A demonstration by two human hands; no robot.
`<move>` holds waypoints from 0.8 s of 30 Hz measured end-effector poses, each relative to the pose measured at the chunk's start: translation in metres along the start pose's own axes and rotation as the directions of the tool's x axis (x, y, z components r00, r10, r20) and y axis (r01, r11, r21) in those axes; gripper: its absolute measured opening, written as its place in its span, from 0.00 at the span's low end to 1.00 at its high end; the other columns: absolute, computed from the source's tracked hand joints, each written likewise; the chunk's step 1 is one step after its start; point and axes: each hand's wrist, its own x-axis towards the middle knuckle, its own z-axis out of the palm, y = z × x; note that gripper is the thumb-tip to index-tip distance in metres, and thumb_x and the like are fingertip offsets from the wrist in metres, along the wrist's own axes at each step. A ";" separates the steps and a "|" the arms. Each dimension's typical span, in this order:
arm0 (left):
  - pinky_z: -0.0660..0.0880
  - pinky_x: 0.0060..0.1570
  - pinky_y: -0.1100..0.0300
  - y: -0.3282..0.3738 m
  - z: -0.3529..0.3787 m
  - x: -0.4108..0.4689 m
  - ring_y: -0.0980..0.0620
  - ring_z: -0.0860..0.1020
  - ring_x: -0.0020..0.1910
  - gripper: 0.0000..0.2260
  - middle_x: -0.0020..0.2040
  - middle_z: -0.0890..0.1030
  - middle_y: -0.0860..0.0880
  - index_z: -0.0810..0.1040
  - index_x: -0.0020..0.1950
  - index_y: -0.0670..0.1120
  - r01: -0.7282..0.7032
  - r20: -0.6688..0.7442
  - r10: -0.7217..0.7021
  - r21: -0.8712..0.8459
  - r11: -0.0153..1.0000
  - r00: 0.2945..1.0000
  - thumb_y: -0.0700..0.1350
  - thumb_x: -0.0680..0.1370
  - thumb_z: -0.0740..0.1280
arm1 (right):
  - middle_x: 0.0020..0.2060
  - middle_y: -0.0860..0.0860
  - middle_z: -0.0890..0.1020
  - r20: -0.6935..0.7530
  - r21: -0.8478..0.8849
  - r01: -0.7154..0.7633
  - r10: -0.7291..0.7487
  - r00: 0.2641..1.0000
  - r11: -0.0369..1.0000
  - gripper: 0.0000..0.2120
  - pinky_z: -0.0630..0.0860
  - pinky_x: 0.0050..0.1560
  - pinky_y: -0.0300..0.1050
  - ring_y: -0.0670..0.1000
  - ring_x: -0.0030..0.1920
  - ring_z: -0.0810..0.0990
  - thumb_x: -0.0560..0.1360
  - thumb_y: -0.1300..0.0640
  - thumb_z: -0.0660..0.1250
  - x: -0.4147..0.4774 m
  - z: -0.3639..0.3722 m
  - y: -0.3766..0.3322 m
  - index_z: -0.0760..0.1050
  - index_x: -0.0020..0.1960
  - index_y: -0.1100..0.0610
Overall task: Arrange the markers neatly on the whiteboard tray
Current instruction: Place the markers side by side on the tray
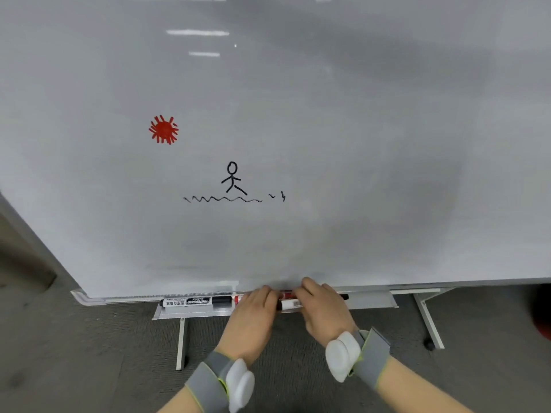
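A metal whiteboard tray [193,315] runs under the board's bottom edge. A black marker [195,301] with a white label lies along its left part. My left hand [253,318] and my right hand [323,311] rest side by side on the middle of the tray, fingers curled over markers. Between the hands shows a white-barrelled marker with a dark end [287,304], and a red marker [286,293] lies behind it. A red tip [237,298] pokes out left of my left hand, and a black tip [344,296] right of my right hand. My palms hide the barrels.
The whiteboard [328,144] bears a red sun, a black stick figure and wavy lines. Its metal stand legs [181,344] [429,317] reach down to grey carpet. A red object [544,320] sits at the right edge on the floor.
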 end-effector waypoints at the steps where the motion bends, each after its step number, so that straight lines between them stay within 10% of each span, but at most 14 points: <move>1: 0.73 0.32 0.62 -0.008 -0.002 -0.005 0.51 0.78 0.34 0.11 0.38 0.79 0.50 0.76 0.47 0.47 0.019 0.008 -0.019 0.004 1.000 1.000 0.39 0.66 0.67 | 0.34 0.49 0.77 -0.027 0.048 0.035 -0.033 0.999 0.998 0.10 0.67 0.26 0.35 0.49 0.26 0.74 0.61 0.54 0.74 0.001 0.003 -0.003 0.75 0.38 0.53; 4: 0.72 0.35 0.59 -0.041 -0.008 -0.024 0.49 0.78 0.36 0.09 0.40 0.79 0.49 0.75 0.49 0.48 0.107 0.010 -0.107 0.009 0.994 0.994 0.42 0.71 0.61 | 0.54 0.53 0.76 -0.025 0.186 -0.040 0.046 0.999 0.982 0.19 0.72 0.51 0.48 0.54 0.49 0.77 0.76 0.46 0.50 0.001 0.006 0.002 0.69 0.58 0.57; 7: 0.75 0.35 0.56 -0.083 -0.018 -0.051 0.44 0.78 0.37 0.15 0.41 0.79 0.46 0.76 0.49 0.47 0.246 0.010 -0.246 0.025 0.969 0.969 0.35 0.66 0.71 | 0.63 0.53 0.71 -0.033 0.188 -0.139 0.148 0.988 0.972 0.15 0.65 0.60 0.48 0.53 0.60 0.70 0.79 0.61 0.53 -0.007 0.012 0.029 0.62 0.66 0.56; 12: 0.67 0.33 0.57 -0.127 -0.022 -0.076 0.42 0.78 0.37 0.12 0.39 0.79 0.45 0.76 0.45 0.46 0.353 -0.002 -0.356 0.144 0.925 0.934 0.45 0.68 0.55 | 0.50 0.54 0.79 0.026 -0.049 -0.211 0.212 0.977 0.976 0.19 0.73 0.50 0.49 0.56 0.51 0.78 0.64 0.68 0.70 -0.014 0.025 0.062 0.72 0.53 0.57; 15: 0.75 0.36 0.52 -0.126 -0.016 -0.075 0.39 0.77 0.39 0.09 0.43 0.79 0.42 0.78 0.46 0.43 0.392 -0.021 -0.391 0.085 0.916 0.920 0.37 0.68 0.64 | 0.36 0.51 0.82 -0.025 -0.162 -0.210 0.209 0.978 0.964 0.22 0.78 0.37 0.45 0.53 0.37 0.82 0.48 0.63 0.81 -0.013 0.034 0.065 0.77 0.39 0.54; 20: 0.78 0.39 0.51 -0.111 -0.004 -0.063 0.40 0.77 0.42 0.17 0.46 0.80 0.41 0.79 0.50 0.41 0.370 -0.051 -0.370 -0.012 0.929 0.927 0.33 0.63 0.76 | 0.42 0.51 0.84 -0.148 -0.092 -0.143 0.129 0.981 0.985 0.13 0.80 0.42 0.49 0.53 0.42 0.83 0.64 0.56 0.71 -0.014 0.042 0.043 0.76 0.48 0.55; 24: 0.78 0.39 0.54 -0.109 0.004 -0.058 0.49 0.70 0.46 0.16 0.45 0.81 0.44 0.80 0.48 0.42 0.319 -0.084 -0.323 -0.055 0.946 0.943 0.33 0.62 0.76 | 0.43 0.49 0.84 -0.151 -0.018 0.032 -0.034 0.988 0.999 0.20 0.81 0.42 0.45 0.50 0.43 0.83 0.58 0.58 0.79 -0.005 0.059 0.007 0.78 0.48 0.54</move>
